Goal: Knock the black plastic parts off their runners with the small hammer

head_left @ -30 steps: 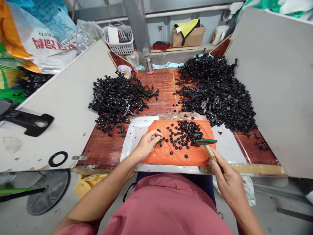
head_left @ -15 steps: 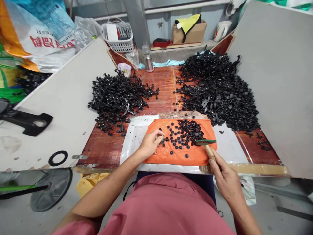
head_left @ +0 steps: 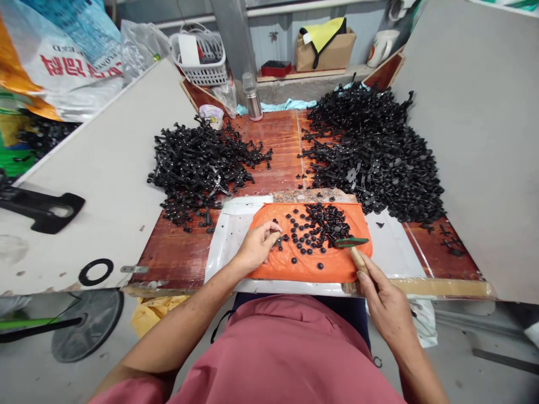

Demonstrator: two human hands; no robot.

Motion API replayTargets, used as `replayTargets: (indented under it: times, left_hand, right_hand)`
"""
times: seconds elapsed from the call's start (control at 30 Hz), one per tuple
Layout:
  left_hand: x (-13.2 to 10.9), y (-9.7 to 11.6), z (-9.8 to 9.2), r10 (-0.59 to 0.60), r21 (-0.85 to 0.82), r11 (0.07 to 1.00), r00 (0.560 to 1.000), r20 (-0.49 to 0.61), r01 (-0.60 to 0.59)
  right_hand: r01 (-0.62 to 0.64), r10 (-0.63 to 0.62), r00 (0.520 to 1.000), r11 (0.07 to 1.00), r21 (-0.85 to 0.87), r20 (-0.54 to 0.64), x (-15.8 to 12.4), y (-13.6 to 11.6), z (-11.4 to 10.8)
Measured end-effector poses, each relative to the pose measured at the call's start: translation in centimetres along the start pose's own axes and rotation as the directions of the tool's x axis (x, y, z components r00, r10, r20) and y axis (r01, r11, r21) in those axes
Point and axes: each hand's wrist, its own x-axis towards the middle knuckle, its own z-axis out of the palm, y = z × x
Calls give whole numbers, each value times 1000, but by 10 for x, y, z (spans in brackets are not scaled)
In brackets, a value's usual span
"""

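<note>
My left hand [head_left: 257, 247] is closed in a pinch at the left side of an orange cloth-covered pad [head_left: 311, 275]. A small black plastic part [head_left: 279, 242] shows at its fingertips, partly hidden by them. In my right hand [head_left: 385, 294] is a wooden-handled tool [head_left: 359, 261] with a flat green head [head_left: 352, 242], its head over the right part of the pad. Beside that head lies a heap of small black studs [head_left: 330, 221]. Several round black studs [head_left: 302, 239] are spread singly between the heap and my left hand.
Large piles of black parts lie on the red-brown table, one at left [head_left: 197, 168] and one at right [head_left: 379, 157]. Slanted grey side panels [head_left: 475, 140] flank it. Behind stand a steel bottle [head_left: 253, 105], a white basket [head_left: 202, 70], a cardboard box [head_left: 332, 53] and a mug [head_left: 382, 47].
The whole view has shifted slightly. Both hands keep nearly the same places and grips over the orange pad.
</note>
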Motion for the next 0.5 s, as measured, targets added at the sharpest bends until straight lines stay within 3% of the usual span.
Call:
replayTargets:
  times: [0.37, 0.5]
  left_hand:
    - [-1, 1, -1, 109, 115, 988, 991, -75, -100]
    - [3, 2, 1, 133, 137, 983, 989, -71, -122]
  right_hand:
    - [10, -10, 1000, 998, 61, -10, 1, -1, -3]
    - [68, -69, 997, 997, -34, -41, 3, -12, -9]
